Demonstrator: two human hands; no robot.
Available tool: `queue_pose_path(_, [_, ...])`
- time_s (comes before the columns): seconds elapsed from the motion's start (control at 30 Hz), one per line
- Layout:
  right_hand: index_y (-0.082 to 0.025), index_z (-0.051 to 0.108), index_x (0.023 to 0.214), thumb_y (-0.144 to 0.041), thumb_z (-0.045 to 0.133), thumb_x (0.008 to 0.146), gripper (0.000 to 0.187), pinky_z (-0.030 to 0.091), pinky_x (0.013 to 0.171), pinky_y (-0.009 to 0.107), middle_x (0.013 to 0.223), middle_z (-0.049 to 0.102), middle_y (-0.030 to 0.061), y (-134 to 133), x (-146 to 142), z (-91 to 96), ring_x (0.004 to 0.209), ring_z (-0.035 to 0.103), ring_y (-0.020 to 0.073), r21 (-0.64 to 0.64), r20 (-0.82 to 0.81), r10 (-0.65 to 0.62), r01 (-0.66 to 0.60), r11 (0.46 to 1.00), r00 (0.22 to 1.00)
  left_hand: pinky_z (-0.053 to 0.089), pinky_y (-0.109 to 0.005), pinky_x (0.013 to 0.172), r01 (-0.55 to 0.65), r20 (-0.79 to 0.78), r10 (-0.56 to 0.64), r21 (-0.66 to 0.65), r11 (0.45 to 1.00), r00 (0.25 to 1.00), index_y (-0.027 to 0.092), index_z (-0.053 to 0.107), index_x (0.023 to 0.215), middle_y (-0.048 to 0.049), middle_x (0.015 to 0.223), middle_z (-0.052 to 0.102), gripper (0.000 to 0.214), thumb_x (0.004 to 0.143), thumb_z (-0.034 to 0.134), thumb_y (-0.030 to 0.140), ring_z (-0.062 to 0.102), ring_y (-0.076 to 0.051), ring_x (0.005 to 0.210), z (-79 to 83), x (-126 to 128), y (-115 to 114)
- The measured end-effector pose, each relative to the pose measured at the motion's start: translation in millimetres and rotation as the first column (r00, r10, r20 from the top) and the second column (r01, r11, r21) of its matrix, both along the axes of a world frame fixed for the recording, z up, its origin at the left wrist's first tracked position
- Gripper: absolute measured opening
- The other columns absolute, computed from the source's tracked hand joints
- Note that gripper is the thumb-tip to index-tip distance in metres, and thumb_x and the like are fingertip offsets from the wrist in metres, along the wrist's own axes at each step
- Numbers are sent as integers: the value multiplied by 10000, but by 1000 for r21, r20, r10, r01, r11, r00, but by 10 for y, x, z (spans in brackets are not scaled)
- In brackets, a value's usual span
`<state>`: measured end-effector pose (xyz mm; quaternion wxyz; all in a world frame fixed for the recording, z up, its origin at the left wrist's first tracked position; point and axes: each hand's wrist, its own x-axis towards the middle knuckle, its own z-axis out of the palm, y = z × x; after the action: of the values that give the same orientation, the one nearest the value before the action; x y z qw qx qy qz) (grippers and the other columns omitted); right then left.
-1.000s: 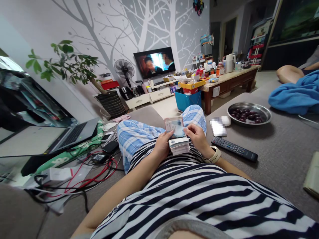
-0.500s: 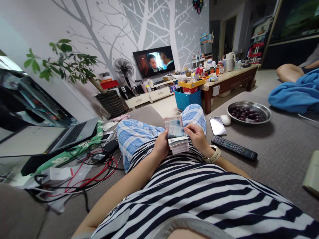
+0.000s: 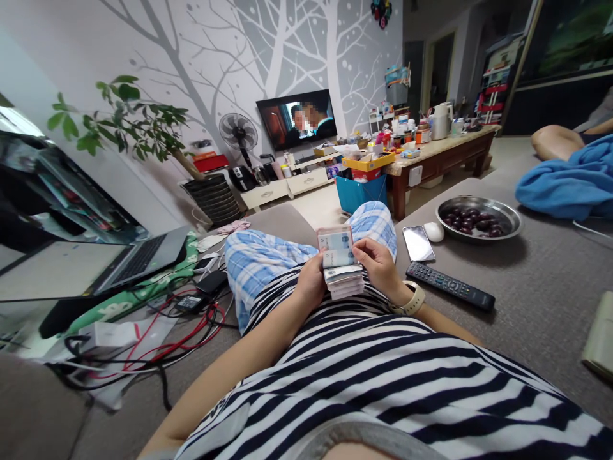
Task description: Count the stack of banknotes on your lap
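A stack of banknotes (image 3: 343, 285) is folded over in my left hand (image 3: 311, 280), which grips it by its left side above my lap. The lower part of the stack hangs in several layers toward my striped shirt. My right hand (image 3: 377, 260), with a pale watch on its wrist, pinches the right edge of a bluish banknote (image 3: 339, 257) at the top. Behind that note other notes with pinkish edges stand up. My left fingers are partly hidden behind the stack.
To the right on the grey sofa lie a remote control (image 3: 450, 285), a phone (image 3: 418, 243), a white mouse (image 3: 433, 231) and a steel bowl (image 3: 514, 223) of dark round fruit. A laptop (image 3: 143, 259) and tangled cables (image 3: 158, 348) lie left. Another person's leg (image 3: 555, 140) is far right.
The bluish note at the top has shifted, and more of the faces of the notes shows between my hands. Both hands stay in nearly the same place.
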<state>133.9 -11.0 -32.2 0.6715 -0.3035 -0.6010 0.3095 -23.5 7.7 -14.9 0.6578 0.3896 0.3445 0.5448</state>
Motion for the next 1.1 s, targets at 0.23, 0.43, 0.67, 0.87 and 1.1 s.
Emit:
queue_pose_path(0.23, [-199,647,827,-404,609,913,226,419,633,278,725,608,0,4,1,-13,675,529,152,6,-3,-13,13,1000,1000,537,-442,953,-5,-4,5,28,1000,1000,167,718,831,-75,871,778,204,681,752,300,695,-331,1064,-6,0,18])
queue_pose_path(0.43, [-198,653,832,-405,610,918,229,415,624,277,724,607,1,-13,-2,-7,664,522,150,28,-13,0,1,1000,1000,533,-447,960,12,-20,-11,31,999,1000,164,718,882,-90,913,779,278,667,775,331,697,-338,1066,0,-11,15])
queue_pose_path(0.67, [-202,649,800,-423,607,928,258,409,608,277,707,593,-1,-19,0,-11,650,505,148,40,-7,17,-17,999,1000,534,-445,973,38,-9,-38,-10,999,999,169,734,915,-110,949,784,248,736,757,338,702,-340,1069,21,-28,-9])
queue_pose_path(0.87, [-204,654,798,-477,613,928,306,408,598,281,695,609,-2,-23,-2,-4,619,500,141,25,-32,63,-62,998,998,548,-458,972,-23,-14,22,-16,1000,1000,136,736,917,-131,928,785,232,788,736,328,709,-344,1067,68,8,-27])
queue_pose_path(1.1, [-205,608,722,-511,678,871,347,376,552,281,626,581,-15,-32,-11,-4,569,484,135,-22,-1,62,-62,998,998,559,-434,946,-92,-55,91,-18,996,994,147,735,830,-94,836,783,173,781,739,313,724,-319,1020,106,26,-33])
